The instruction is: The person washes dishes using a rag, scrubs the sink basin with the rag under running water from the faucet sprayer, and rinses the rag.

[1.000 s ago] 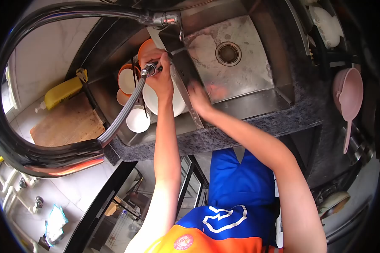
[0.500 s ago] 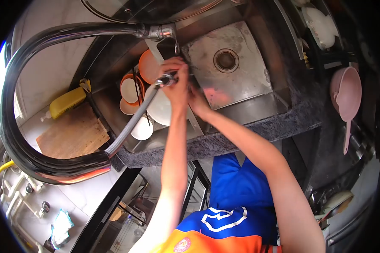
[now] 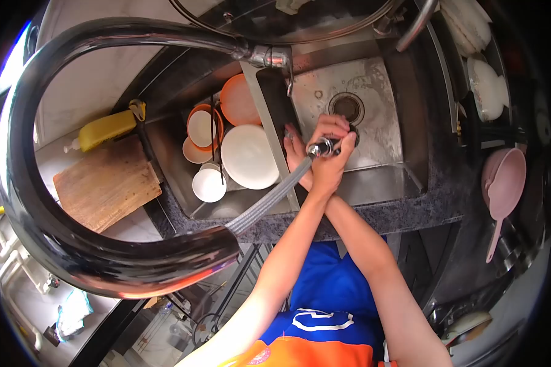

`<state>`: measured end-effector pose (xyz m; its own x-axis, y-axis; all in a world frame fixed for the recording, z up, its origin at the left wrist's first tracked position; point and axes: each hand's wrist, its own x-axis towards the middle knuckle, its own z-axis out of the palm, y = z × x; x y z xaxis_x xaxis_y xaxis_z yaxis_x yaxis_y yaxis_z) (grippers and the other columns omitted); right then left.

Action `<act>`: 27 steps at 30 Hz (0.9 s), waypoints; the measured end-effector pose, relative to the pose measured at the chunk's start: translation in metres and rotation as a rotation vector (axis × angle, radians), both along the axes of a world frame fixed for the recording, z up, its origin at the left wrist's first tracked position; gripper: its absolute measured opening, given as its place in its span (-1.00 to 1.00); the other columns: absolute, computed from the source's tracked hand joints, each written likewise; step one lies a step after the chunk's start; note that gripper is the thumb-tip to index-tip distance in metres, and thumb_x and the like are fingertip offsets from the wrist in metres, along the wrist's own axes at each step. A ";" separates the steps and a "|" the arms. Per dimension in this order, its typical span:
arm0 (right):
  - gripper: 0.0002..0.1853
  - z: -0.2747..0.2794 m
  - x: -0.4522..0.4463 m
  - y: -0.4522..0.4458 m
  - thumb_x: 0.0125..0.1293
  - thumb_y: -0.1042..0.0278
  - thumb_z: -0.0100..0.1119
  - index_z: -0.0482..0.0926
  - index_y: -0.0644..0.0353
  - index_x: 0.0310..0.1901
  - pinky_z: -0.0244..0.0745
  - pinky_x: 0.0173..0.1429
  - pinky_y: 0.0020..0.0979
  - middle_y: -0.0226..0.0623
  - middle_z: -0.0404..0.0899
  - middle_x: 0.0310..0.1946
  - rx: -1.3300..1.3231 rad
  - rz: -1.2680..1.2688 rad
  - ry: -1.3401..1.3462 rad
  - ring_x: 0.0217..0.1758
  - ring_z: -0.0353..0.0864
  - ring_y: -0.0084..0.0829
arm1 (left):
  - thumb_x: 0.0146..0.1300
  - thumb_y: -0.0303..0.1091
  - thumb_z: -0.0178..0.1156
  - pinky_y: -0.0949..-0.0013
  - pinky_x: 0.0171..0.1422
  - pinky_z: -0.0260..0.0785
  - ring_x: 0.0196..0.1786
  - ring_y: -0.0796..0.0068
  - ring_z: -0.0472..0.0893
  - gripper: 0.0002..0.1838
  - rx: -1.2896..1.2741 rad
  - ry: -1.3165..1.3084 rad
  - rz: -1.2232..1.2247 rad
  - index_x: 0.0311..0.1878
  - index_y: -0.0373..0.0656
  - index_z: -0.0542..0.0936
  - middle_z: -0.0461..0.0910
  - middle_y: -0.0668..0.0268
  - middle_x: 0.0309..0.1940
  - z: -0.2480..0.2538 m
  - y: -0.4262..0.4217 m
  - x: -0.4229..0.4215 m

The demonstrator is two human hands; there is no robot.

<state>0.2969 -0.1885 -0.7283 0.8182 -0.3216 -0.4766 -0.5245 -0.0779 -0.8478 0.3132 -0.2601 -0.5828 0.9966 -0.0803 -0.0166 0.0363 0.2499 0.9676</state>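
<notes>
My left hand (image 3: 335, 144) is closed around the faucet's pull-out spray head (image 3: 320, 148), over the right sink basin (image 3: 379, 147) just below the drain (image 3: 347, 109). A grey braided hose (image 3: 269, 202) runs from the spray head back to the thick, shiny black curved spout. My forearms cross at the wrists. Beneath and left of my left wrist, my right hand (image 3: 296, 148) shows with fingers stretched beside the basin divider (image 3: 269, 119), holding nothing visible; part of its palm is hidden.
The left basin holds a large white plate (image 3: 250, 156), an orange-rimmed dish (image 3: 240, 101), several bowls and dark chopsticks (image 3: 214, 122). A wooden cutting board (image 3: 107, 186) and yellow bottle (image 3: 107, 130) lie at left. A pink pan (image 3: 504, 180) is at right.
My left hand has carried the spray head rightward from beside the dishes to over the right basin. My right hand now lies crossed under my left wrist. The camera view has shifted.
</notes>
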 end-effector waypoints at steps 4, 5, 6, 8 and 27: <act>-0.68 -0.076 0.070 0.021 0.39 0.23 -0.08 0.42 0.03 0.14 0.45 0.14 -0.39 -0.15 0.52 0.04 0.002 -0.072 -0.324 -0.02 0.58 -0.24 | 0.10 -0.65 0.23 0.43 0.07 0.33 -0.06 0.43 0.46 -0.84 0.065 0.036 0.008 -0.34 -0.27 0.44 0.42 0.22 -0.22 -0.001 0.021 -0.008; -0.66 -0.074 0.091 0.018 0.42 0.19 -0.10 0.42 0.00 0.17 0.46 0.15 -0.38 -0.14 0.52 0.07 -0.018 -0.083 -0.382 0.00 0.59 -0.22 | 0.10 -0.65 0.23 0.43 0.07 0.33 -0.06 0.43 0.46 -0.84 0.069 0.032 0.008 -0.34 -0.27 0.44 0.42 0.22 -0.22 -0.003 0.026 -0.009; -0.67 -0.069 0.099 0.011 0.40 0.26 -0.07 0.42 0.07 0.15 0.49 0.08 -0.44 -0.12 0.53 0.06 -0.019 -0.082 -0.405 -0.11 0.61 -0.29 | 0.10 -0.66 0.23 0.31 0.17 0.28 -0.06 0.39 0.45 -0.82 0.090 0.007 -0.005 -0.32 -0.24 0.43 0.43 0.22 -0.23 -0.007 0.031 -0.009; -0.68 -0.064 0.097 0.009 0.38 0.33 -0.04 0.42 0.14 0.14 0.52 0.02 -0.51 -0.11 0.53 0.06 -0.018 -0.083 -0.423 -0.22 0.62 -0.35 | 0.09 -0.68 0.21 0.16 0.30 0.22 -0.06 0.34 0.44 -0.80 0.108 -0.007 -0.029 -0.30 -0.22 0.42 0.42 0.23 -0.24 -0.008 0.035 -0.009; -0.60 -0.015 0.086 0.015 0.44 0.29 -0.14 0.33 0.26 0.24 0.25 0.30 -0.32 0.03 0.42 0.16 -0.009 -0.115 -0.459 0.25 0.39 -0.07 | 0.10 -0.66 0.22 0.41 0.05 0.31 -0.10 0.41 0.45 -0.84 0.129 0.011 -0.006 -0.34 -0.25 0.43 0.43 0.22 -0.23 -0.006 0.025 0.000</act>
